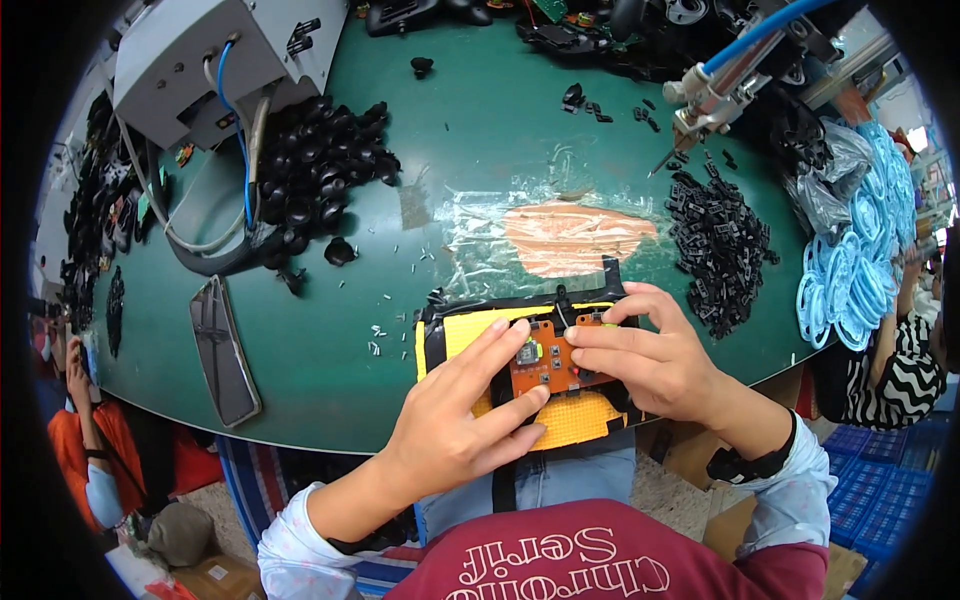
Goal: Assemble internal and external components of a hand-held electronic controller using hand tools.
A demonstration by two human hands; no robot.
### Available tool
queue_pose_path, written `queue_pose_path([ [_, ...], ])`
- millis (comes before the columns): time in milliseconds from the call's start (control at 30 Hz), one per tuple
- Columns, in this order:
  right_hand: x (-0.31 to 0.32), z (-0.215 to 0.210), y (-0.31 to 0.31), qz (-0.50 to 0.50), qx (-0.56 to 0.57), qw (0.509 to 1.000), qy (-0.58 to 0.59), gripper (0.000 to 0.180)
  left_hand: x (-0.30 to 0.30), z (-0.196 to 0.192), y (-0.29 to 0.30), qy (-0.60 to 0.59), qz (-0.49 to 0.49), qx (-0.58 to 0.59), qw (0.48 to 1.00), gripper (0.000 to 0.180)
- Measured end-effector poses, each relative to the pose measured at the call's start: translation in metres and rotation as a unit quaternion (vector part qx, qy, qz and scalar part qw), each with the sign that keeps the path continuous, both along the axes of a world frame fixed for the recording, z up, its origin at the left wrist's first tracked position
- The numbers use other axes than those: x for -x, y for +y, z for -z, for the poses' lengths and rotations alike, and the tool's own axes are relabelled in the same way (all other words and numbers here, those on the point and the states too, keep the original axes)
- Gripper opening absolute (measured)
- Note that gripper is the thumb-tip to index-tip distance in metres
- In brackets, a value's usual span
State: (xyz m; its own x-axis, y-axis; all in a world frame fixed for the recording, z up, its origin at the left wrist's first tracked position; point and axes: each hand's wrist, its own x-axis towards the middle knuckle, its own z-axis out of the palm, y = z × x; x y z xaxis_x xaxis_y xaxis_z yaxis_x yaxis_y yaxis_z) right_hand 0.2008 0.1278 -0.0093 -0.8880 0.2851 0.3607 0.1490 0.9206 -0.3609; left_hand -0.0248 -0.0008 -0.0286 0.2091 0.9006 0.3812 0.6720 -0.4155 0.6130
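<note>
An orange circuit board (547, 365) lies on a yellow pad with a black taped border (455, 335) at the near edge of the green table. My left hand (465, 415) rests on the pad, fingers spread, fingertips touching the board's left and lower edges. My right hand (650, 355) presses on the board's right side, its fingers curled over the top edge. A black strap hangs down from the pad toward my lap.
A heap of round black parts (320, 185) lies at the left, by a grey machine (215, 65) with cables. Small black pieces (720, 245) are piled at the right beside blue rings (850, 270). A suspended driver tool (710, 100) hangs at upper right. A person sits at each side.
</note>
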Motion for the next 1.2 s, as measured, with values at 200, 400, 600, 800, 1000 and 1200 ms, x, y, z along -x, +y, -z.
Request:
queue_pose_path([
  [200,-0.005,-0.031,0.022,0.046,0.108,0.992,0.053,0.035,0.003,0.003,0.002,-0.004,0.004,0.001,1.0,0.037],
  [400,-0.01,-0.01,0.0,0.018,0.059,0.998,-0.005,0.036,0.003,0.001,0.001,-0.014,0.004,-0.02,1.0,0.036],
  [600,0.009,-0.057,0.004,0.025,0.021,0.996,-0.083,0.028,0.016,-0.023,-0.008,-0.054,-0.029,-0.03,0.998,0.036],
  [800,0.165,-0.034,0.025,-0.061,-0.017,0.998,0.02,0.012,0.117,-0.046,-0.012,0.169,-0.395,-0.011,0.903,0.02],
  [1000,0.231,-0.013,0.026,-0.087,-0.097,0.986,-0.101,0.009,0.142,-0.009,0.008,0.069,-0.342,0.052,0.936,0.026],
  [1200,0.14,-0.05,0.029,0.007,0.073,0.994,-0.082,0.011,0.147,0.001,0.001,0.095,-0.36,0.045,0.927,0.03],
])
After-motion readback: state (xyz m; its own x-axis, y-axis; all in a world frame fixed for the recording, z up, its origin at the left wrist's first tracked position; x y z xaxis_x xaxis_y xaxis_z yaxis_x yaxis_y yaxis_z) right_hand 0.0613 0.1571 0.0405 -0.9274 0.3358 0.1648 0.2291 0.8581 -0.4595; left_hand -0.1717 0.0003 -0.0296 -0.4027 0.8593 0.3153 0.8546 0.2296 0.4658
